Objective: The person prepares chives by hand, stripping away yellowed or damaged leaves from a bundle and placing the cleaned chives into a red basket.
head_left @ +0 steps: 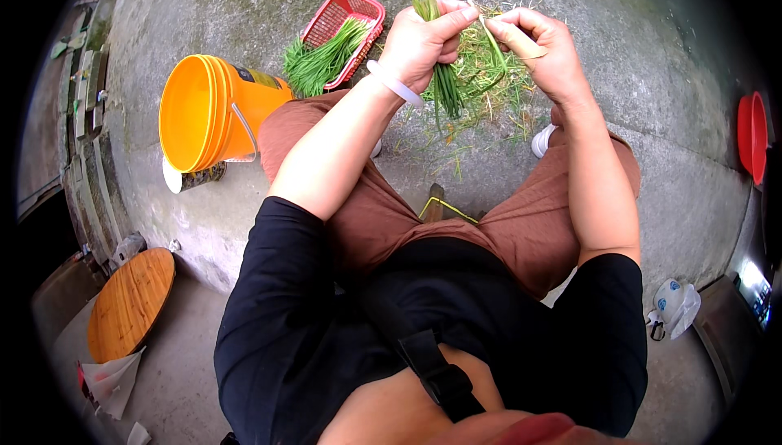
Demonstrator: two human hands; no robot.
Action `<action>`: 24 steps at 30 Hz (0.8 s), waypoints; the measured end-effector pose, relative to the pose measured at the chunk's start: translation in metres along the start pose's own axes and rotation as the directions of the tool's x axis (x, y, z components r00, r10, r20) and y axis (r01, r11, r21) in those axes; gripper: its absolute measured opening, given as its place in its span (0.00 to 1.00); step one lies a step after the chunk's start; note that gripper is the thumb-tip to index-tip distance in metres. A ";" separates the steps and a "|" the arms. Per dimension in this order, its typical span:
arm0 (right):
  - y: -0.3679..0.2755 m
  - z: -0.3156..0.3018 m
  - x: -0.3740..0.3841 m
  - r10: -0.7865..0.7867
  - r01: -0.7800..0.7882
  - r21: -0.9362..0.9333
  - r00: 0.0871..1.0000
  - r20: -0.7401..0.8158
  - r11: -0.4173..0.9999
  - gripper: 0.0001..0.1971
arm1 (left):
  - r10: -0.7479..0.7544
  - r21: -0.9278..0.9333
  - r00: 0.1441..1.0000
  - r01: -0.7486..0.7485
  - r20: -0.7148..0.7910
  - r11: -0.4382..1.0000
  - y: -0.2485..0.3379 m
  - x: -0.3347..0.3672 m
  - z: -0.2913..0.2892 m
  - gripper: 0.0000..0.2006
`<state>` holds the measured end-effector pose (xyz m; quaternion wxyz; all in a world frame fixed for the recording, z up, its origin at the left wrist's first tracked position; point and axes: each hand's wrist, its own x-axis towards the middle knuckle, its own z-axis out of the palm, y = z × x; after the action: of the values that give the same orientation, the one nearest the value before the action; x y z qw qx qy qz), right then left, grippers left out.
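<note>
Chives (447, 90) just off 12 o'clock, bunched in left hand (417, 41); right hand (550, 54) pinching one stalk (494, 50). Could snap stalk by tugging too hard, or lose strands into clippings (513, 90) at 3 o'clock from chives through loose left grip.

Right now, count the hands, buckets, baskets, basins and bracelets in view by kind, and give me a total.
Hands: 2 (left hand gripping greens, right hand)
Buckets: 1 (orange bucket)
Baskets: 1 (red basket)
Basins: 1 (red basin, far right)
Bracelets: 1 (pale bracelet)
Total: 6
</note>
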<state>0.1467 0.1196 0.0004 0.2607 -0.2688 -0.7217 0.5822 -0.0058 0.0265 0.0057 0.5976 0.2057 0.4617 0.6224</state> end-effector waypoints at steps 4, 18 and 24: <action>-0.003 -0.002 0.001 0.029 -0.030 0.016 0.999 0.016 0.999 0.08 | 0.006 -0.027 0.998 -0.004 0.066 1.000 0.001 0.001 -0.002 0.03; -0.008 -0.068 0.011 0.119 0.011 0.315 0.912 -0.393 0.949 0.11 | 0.106 0.050 0.993 -0.109 0.048 0.993 0.012 0.004 -0.010 0.05; -0.003 -0.005 -0.006 -0.038 0.037 0.020 0.999 0.010 0.999 0.15 | 0.077 0.121 0.997 -0.079 0.022 0.989 0.004 0.002 0.000 0.05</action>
<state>0.1538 0.1183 0.0038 0.2702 -0.2495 -0.7224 0.5856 -0.0086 0.0294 0.0085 0.5630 0.2650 0.4854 0.6142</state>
